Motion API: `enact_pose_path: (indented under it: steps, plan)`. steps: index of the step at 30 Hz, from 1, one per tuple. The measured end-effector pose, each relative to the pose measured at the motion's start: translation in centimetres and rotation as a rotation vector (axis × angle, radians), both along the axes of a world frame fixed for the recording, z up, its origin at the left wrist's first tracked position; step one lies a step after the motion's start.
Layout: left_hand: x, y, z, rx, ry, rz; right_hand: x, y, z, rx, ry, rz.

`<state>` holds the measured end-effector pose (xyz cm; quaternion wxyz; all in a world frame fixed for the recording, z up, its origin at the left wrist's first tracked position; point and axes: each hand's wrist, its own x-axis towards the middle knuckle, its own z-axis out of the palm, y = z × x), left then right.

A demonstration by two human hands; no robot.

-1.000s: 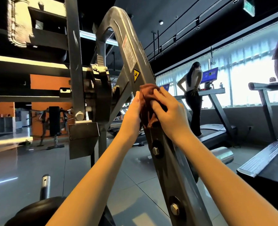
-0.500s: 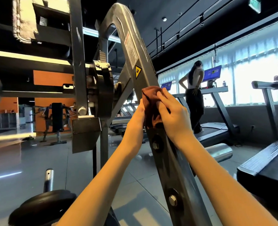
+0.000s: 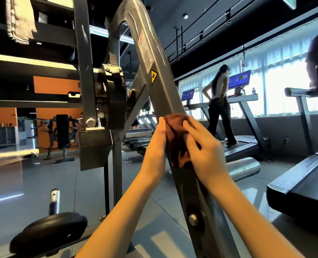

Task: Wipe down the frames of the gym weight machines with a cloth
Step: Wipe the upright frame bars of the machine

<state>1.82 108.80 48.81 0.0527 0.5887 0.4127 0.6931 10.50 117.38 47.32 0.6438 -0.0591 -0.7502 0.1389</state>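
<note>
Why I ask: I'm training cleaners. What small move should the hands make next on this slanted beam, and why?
Probably slide the cloth down the slanted beam toward the bolt: the left hand and right hand press it on the beam well above that bolt, with bare metal between.

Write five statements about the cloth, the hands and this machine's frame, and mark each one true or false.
1. The right hand presses a reddish-brown cloth on the slanted frame beam. True.
2. The left hand is clear of the cloth. False: it touches the cloth's left edge.
3. A yellow warning sticker sits on the beam above the cloth. True.
4. The bolt lies above both hands. False: it sits lower on the beam, below them.
5. The treadmill by the window is unused. False: a person stands on it.
</note>
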Motion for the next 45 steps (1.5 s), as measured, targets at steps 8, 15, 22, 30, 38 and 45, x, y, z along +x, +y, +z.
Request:
enact_pose_path:
  steps: [8, 15, 22, 30, 38, 45]
  plan:
    - [0.2, 0.4, -0.7, 0.009, -0.031, -0.002, -0.5, 0.1, 2.1, 0.02, -0.017, -0.106]
    - [0.5, 0.5, -1.0, -0.005, -0.016, -0.02, 1.4, -0.8, -3.0, 0.082, -0.02, -0.121]
    - [0.3, 0.5, -1.0, 0.021, -0.024, -0.029, -1.1, -0.1, 3.4, -0.007, 0.013, -0.018]
    - [0.2, 1.1, -1.4, 0.015, -0.011, -0.019, 0.3, -0.1, 0.1, 0.003, -0.017, -0.083]
    - [-0.3, 1.0, -3.1, 0.048, -0.04, 0.022, 1.1, -0.7, -2.2, 0.031, -0.02, -0.033]
    - [0.8, 0.7, -4.6, 0.061, -0.039, 0.014, 0.4, -0.3, 0.4, 0.01, -0.045, -0.059]
